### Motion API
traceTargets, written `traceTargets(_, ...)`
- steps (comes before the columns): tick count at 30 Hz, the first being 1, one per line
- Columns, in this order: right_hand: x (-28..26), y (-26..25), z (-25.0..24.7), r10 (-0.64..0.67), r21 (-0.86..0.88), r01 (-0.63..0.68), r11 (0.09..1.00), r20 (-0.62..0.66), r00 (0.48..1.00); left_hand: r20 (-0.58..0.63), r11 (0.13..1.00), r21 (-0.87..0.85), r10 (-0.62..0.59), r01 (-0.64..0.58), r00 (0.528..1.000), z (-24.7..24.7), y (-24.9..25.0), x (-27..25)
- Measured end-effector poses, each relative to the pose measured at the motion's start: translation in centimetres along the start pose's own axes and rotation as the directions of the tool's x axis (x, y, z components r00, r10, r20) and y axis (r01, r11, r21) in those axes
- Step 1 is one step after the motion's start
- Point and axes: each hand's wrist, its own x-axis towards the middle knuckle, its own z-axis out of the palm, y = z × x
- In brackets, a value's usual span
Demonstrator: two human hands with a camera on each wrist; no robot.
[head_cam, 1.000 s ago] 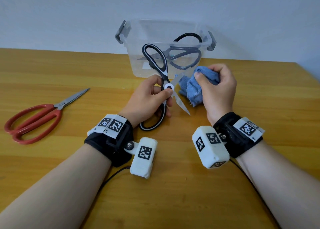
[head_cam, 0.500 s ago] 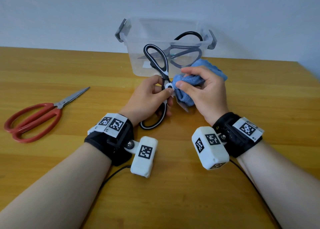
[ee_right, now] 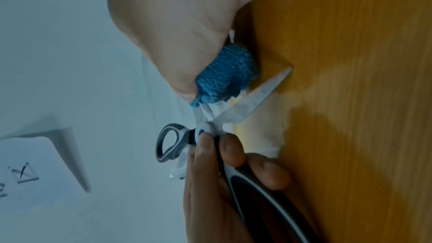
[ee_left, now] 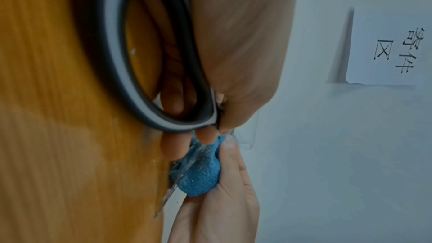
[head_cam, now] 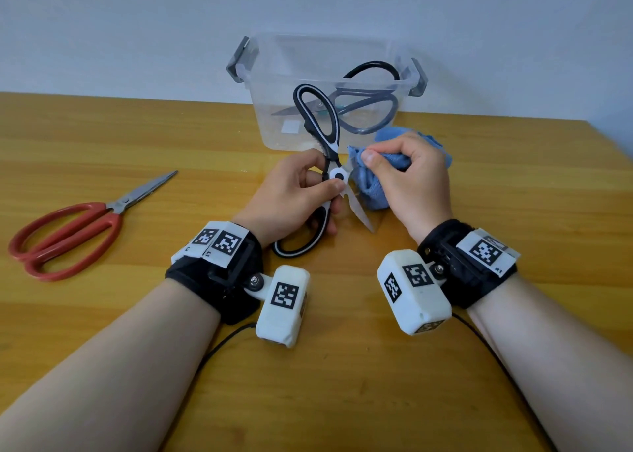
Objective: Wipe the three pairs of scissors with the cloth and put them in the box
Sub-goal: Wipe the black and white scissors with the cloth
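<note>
My left hand (head_cam: 301, 191) grips the black-and-white scissors (head_cam: 320, 123) at the pivot and lower handle, blades spread apart. My right hand (head_cam: 404, 174) holds the bunched blue cloth (head_cam: 373, 191) pinched around one blade close to the pivot; the other blade (head_cam: 359, 212) points down-right, bare. In the right wrist view the cloth (ee_right: 224, 77) covers one blade while the bare blade (ee_right: 259, 95) juts toward the table. In the left wrist view a handle loop (ee_left: 149, 58) fills the frame above the cloth (ee_left: 201, 175). Red scissors (head_cam: 68, 232) lie at the left. Black scissors (head_cam: 363, 106) sit inside the clear box (head_cam: 274, 123).
The clear plastic box with grey latches (head_cam: 239, 59) stands at the table's back, against a pale wall. The wooden table (head_cam: 342, 383) stretches in front of my wrists. A paper sign (ee_left: 388, 47) hangs on the wall.
My right hand brought the cloth from the right of the scissors in to the blade near the pivot and slid along it. The left hand keeps the scissors still.
</note>
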Motion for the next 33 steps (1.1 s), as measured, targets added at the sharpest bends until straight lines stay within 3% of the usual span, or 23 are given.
traceTargets(4,0.5,0.7,-0.4,0.150,0.104,-0.133,0.986,-0.179,0.972,-0.020,1.000,-0.029,0.006,-0.006,1.000,0.2,0.1,0.0)
traceTargets(7,0.6,0.5,-0.3,0.132,0.170,-0.093,0.981,-0.235,0.963,-0.054,1.000,-0.024,0.000,-0.001,0.999,0.2,-0.1,0.2)
traceTargets(15,-0.2,-0.9,0.1,-0.065,0.474,0.095,0.875,-0.079,0.995,-0.085,1.000,-0.009,-0.002,0.002,0.996,0.2,-0.4,0.5)
traceTargets(19,-0.3,-0.4,0.1,-0.170,0.280,0.150,0.948,0.048,0.984,-0.070,1.000,0.001,-0.001,0.001,0.998,0.2,-0.5,0.5)
traceTargets(22,-0.3,-0.3,-0.1,-0.158,0.134,0.143,0.981,0.105,0.982,-0.072,1.000,0.006,-0.003,0.003,0.997,0.2,-0.4,0.5)
traceTargets(29,-0.6,-0.8,-0.1,-0.147,0.081,0.126,0.989,0.372,0.916,-0.097,1.000,-0.012,-0.016,0.015,0.995,0.0,-0.4,0.5)
traceTargets(33,-0.3,-0.4,-0.1,-0.128,0.001,0.133,0.991,0.265,0.956,-0.042,1.000,-0.002,-0.012,0.012,0.999,-0.1,-0.2,0.4)
